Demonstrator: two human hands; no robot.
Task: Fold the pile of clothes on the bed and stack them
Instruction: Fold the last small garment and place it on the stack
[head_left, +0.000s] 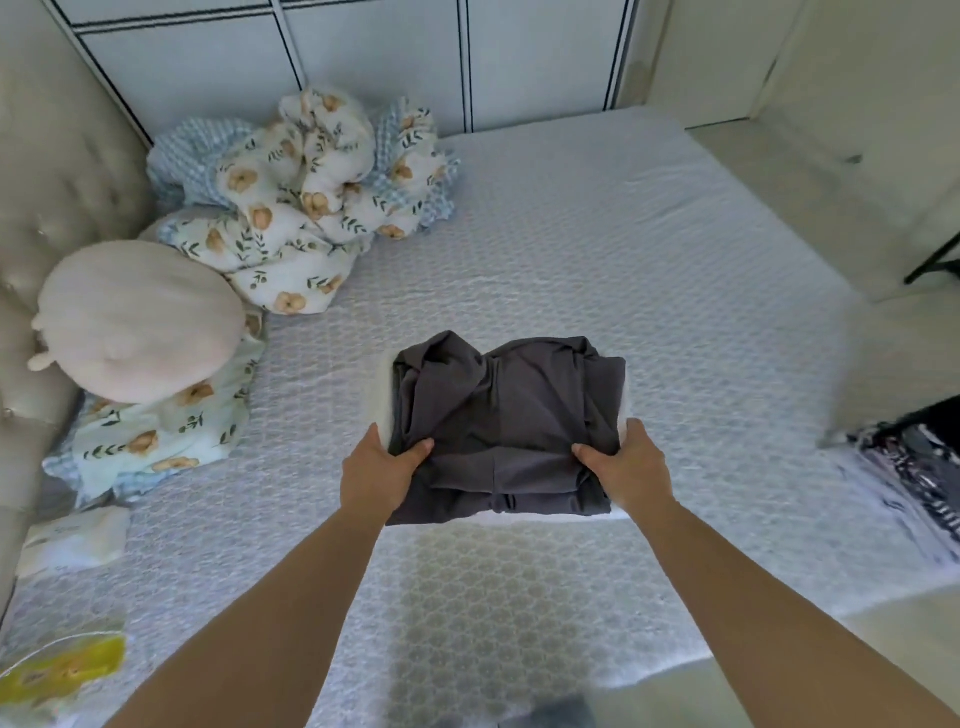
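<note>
Garment: a dark grey garment (501, 426), folded into a rough square, sat in the middle of the bed (675, 291), a little toward the near edge.
Under it: a white layer (382, 400) showed at its left and near edges; it may have been another folded piece, though I could not tell for sure from where I stood.
Feel: it looked soft, light and limp, with loose creases on top; I judged it would sag and come unfolded if lifted by one corner.
Where to hold: my guess was that both side edges, low down and with fingers under the layers, were the safest places, so the folds would stay together.
Left hand: the left hand (376, 470) gripped the left near edge, thumb pressed on top of the cloth, fingers tucked out of sight beneath.
Right hand: the right hand (631, 467) gripped the right near edge the same way, thumb on top, fingers curled under.
Both hands: clamped on the garment, well apart, one on each side.
Other clothes: a dark patterned heap (914, 457) lay at the right edge of the bed, well away from the hands.
Bedding: a floral quilt (301, 208) was bunched at the far left, with a round pink cushion (137, 322) beside it.
</note>
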